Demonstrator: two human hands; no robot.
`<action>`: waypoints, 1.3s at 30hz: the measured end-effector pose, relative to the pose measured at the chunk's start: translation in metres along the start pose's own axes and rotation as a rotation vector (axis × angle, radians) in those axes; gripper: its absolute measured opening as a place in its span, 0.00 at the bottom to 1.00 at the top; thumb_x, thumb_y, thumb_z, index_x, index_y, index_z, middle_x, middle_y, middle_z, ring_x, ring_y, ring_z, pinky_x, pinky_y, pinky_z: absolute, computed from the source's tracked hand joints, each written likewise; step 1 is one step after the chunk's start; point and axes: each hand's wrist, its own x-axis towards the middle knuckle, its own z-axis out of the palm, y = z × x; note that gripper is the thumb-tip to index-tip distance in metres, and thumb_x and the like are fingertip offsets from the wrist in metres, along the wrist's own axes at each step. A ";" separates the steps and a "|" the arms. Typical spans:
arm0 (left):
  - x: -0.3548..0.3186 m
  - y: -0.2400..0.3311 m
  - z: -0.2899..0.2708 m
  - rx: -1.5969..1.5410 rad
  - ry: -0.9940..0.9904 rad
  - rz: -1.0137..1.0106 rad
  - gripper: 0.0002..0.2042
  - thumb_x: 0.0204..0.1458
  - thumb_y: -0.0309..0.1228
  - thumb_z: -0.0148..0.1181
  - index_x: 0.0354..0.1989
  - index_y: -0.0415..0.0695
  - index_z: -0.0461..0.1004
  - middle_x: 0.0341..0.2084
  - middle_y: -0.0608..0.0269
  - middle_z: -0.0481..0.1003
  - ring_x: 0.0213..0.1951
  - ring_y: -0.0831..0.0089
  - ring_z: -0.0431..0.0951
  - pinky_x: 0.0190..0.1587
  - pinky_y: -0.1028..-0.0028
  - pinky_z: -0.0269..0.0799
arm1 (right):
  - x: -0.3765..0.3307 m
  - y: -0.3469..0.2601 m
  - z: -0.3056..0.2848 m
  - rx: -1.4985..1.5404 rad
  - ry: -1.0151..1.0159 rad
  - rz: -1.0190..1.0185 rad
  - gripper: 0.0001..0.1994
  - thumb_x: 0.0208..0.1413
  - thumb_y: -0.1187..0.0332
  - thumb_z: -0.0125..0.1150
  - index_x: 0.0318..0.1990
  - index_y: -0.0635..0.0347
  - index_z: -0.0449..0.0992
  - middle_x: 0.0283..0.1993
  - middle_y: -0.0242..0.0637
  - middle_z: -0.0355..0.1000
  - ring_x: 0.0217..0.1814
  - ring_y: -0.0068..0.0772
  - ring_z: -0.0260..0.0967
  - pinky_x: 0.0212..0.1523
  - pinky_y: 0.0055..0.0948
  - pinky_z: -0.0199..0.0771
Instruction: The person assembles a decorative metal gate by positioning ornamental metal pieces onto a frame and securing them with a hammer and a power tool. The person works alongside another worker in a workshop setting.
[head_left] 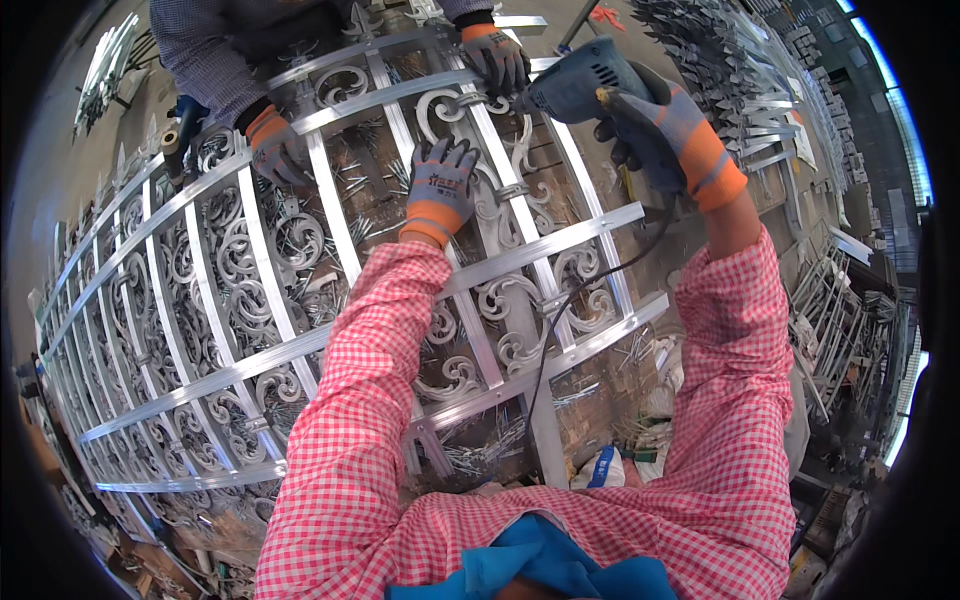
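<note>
My right hand (652, 125), in a grey and orange work glove, is closed round the grip of a blue-grey power drill (582, 82). The drill's nose points left, close to a silver upright and its scrollwork (440, 110). My left hand (440, 190), gloved alike, lies back up over the metal fence panel (545, 245). Its fingers are stretched and a little apart; what lies under the palm is hidden. Across the panel, a co-worker's gloved hand (495, 58) is at a rail near the drill tip, and the co-worker's other hand (278, 148) rests on the panel.
A black cord (580, 290) runs from the drill down across the panel. Loose screws or rods (475, 455) lie on the board beneath. Another power tool (180, 135) sits at the panel's far left. Spear-tipped metal parts (690, 70) are stacked at far right, rods (835, 320) nearer.
</note>
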 end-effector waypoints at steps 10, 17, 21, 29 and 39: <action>0.005 0.005 -0.017 0.033 -0.186 -0.024 0.29 0.48 0.50 0.60 0.57 0.49 0.70 0.55 0.61 0.70 0.60 0.62 0.65 0.66 0.56 0.49 | -0.053 0.047 0.019 0.019 -0.008 0.097 0.21 0.56 0.62 0.63 0.55 0.59 0.68 0.27 0.33 0.73 0.18 0.20 0.66 0.16 0.21 0.65; 0.004 0.002 -0.014 0.030 -0.111 0.003 0.28 0.46 0.48 0.62 0.55 0.50 0.70 0.52 0.62 0.70 0.59 0.62 0.65 0.64 0.57 0.52 | -0.052 0.045 0.020 0.059 -0.049 0.092 0.22 0.56 0.60 0.63 0.55 0.60 0.68 0.27 0.33 0.72 0.17 0.20 0.66 0.15 0.21 0.64; 0.004 0.000 -0.011 0.018 -0.101 0.015 0.28 0.46 0.48 0.62 0.55 0.51 0.71 0.51 0.62 0.70 0.58 0.63 0.65 0.64 0.57 0.52 | -0.048 0.046 0.025 -0.020 -0.047 0.099 0.25 0.55 0.58 0.64 0.56 0.60 0.67 0.26 0.33 0.71 0.17 0.20 0.66 0.15 0.21 0.64; 0.006 0.000 -0.006 0.018 -0.103 0.017 0.26 0.46 0.47 0.63 0.54 0.51 0.71 0.51 0.63 0.71 0.58 0.63 0.66 0.63 0.56 0.53 | -0.029 0.031 0.035 -0.317 -0.089 0.064 0.27 0.55 0.57 0.65 0.58 0.60 0.66 0.24 0.33 0.69 0.16 0.20 0.65 0.15 0.21 0.63; 0.006 0.000 -0.006 -0.022 -0.131 0.011 0.30 0.40 0.45 0.67 0.55 0.51 0.70 0.52 0.64 0.69 0.58 0.64 0.64 0.63 0.55 0.52 | -0.025 0.015 0.044 -0.287 -0.144 0.184 0.32 0.55 0.58 0.65 0.64 0.61 0.60 0.26 0.30 0.69 0.17 0.18 0.64 0.15 0.20 0.64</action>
